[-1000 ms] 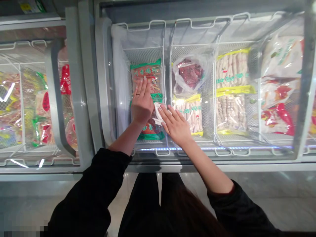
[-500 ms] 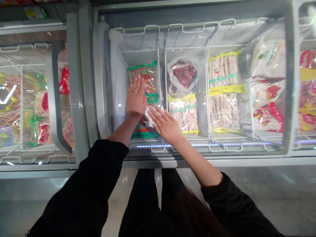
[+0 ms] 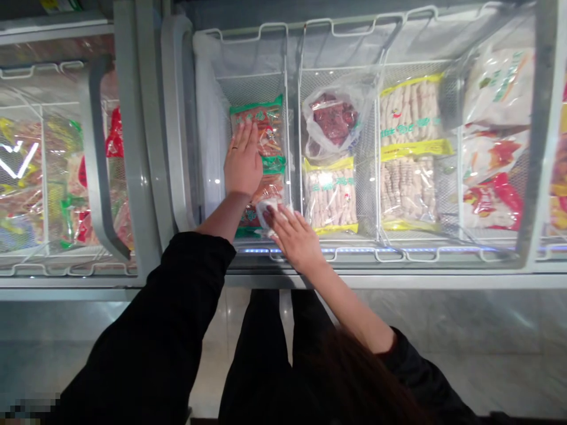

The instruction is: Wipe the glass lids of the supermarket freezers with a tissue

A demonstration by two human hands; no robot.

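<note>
My left hand [image 3: 243, 162] lies flat with its fingers stretched out on the clear glass lid [image 3: 367, 195] of a chest freezer. Under the fingers of my right hand [image 3: 297, 237] is a crumpled white tissue [image 3: 266, 213], pressed on the same glass near its front edge. Below the glass, partly covered by both hands, are green-edged packs of reddish skewers [image 3: 271, 133] in a white wire basket. The lower pack is mostly hidden by the tissue and my right hand.
Neighbouring baskets hold a clear bag of dark red meat [image 3: 333, 118], yellow-edged packs of pale skewers [image 3: 410, 118] and white-and-red bags [image 3: 496, 150]. A grey freezer handle [image 3: 95, 159] stands at left. The freezer's front rail [image 3: 381, 280] runs before my legs.
My right hand has slid the tissue toward the freezer's front edge. The left hand stays at about the same place on the glass, while the whole view has shifted slightly.
</note>
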